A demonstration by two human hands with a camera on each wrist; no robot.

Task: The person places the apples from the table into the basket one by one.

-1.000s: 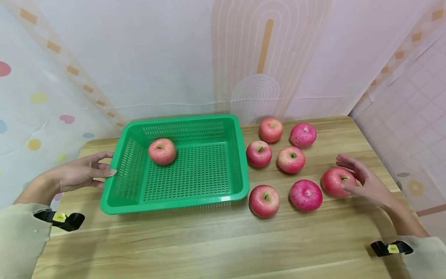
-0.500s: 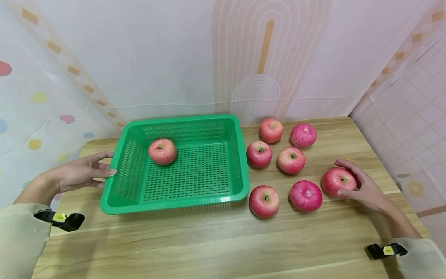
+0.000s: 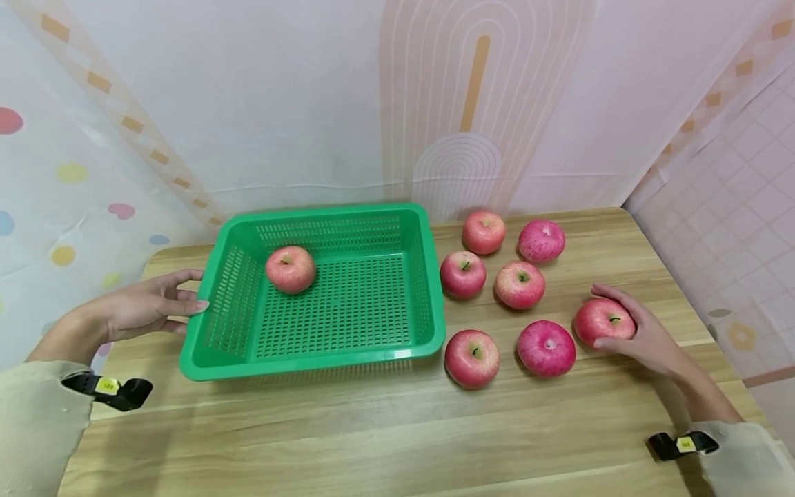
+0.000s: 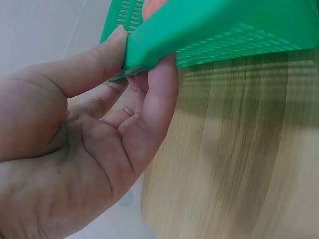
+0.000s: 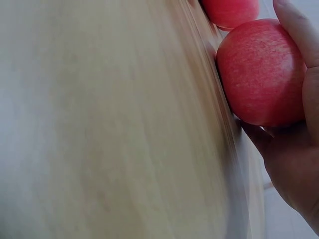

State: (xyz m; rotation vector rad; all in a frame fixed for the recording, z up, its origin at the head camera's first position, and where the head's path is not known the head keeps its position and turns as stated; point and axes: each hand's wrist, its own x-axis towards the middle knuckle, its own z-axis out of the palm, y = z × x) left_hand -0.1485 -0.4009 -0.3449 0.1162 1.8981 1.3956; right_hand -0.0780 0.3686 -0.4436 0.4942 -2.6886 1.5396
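Observation:
My left hand [image 3: 141, 307] holds the left rim of a green plastic basket [image 3: 310, 364]. In the left wrist view the thumb lies on the rim [image 4: 174, 37] and the fingers are bent beneath it. One red apple [image 3: 290, 269] sits inside the basket, toward its left side. At the far right of the group, my right hand [image 3: 649, 342] grips another apple [image 3: 602, 321], thumb on the near side and fingers around the far side. The right wrist view shows this gripped apple [image 5: 261, 74] low at the tabletop, its stem side turned away.
Several more apples lie on the wooden table [image 3: 348, 435] right of the basket, among them a deep pink apple [image 3: 546, 348] beside the gripped one and a red apple [image 3: 471, 359] near the basket's corner. A patterned wall covering [image 3: 298, 103] stands behind the table.
My right hand has moved slightly left and closed around the rightmost apple, its thumb coming to the near side. The left hand and the basket have stayed in place.

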